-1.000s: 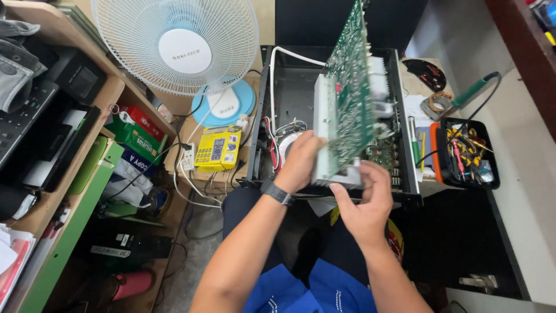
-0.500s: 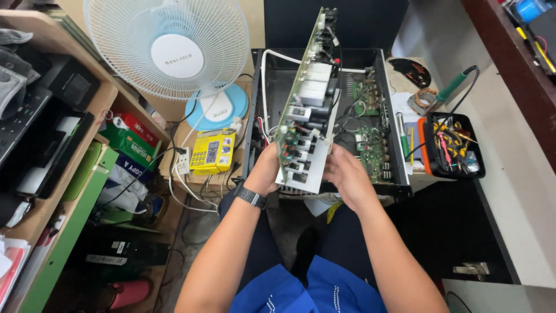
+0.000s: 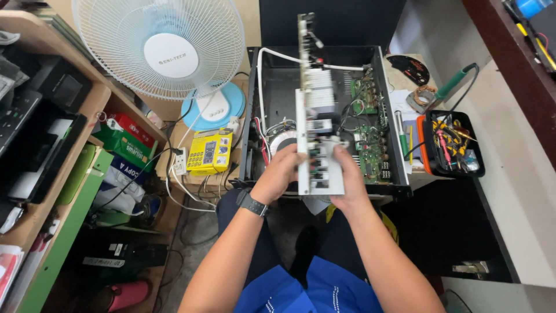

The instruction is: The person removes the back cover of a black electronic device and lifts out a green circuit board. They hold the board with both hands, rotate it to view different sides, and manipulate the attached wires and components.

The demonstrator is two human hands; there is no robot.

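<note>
- The left hand (image 3: pixel 282 173) has its grip pinched on the near left edge of a long circuit board assembly (image 3: pixel 315 116), fingers curled round the pale metal plate at its lower end; a dark watch (image 3: pixel 253 204) sits on that wrist.
- The right hand (image 3: pixel 346 179) grips the same board from the other side, thumb and fingers pressed against the plate's right edge — both hands are closed on it.
- The board is held almost edge-on to the camera, tilted upright, running from the hands away toward the far wall of the open black chassis (image 3: pixel 255 116). A finned silver heat sink (image 3: pixel 317 93) is fixed along its middle.
- Inside the chassis, right of the raised board, lie green circuit boards (image 3: pixel 370 145); left of it sits a round transformer with red and black wires (image 3: pixel 277 139). A white cable (image 3: pixel 272 58) loops along the chassis's left and far side.
- Just right of the chassis, on the table (image 3: pixel 521 174), stands a black tray with an orange rim (image 3: pixel 424 145) holding small tools and leads; a green-handled soldering iron (image 3: pixel 454 84) lies beyond it.
- To the left, a yellow multimeter (image 3: pixel 209 152) rests on a low box, with a white standing fan (image 3: pixel 162 49) behind it.
- Further left — wooden shelves (image 3: pixel 52 168) crowded with boxes and gear.
- The person sits in blue clothing (image 3: pixel 307 293), knees under the chassis.
</note>
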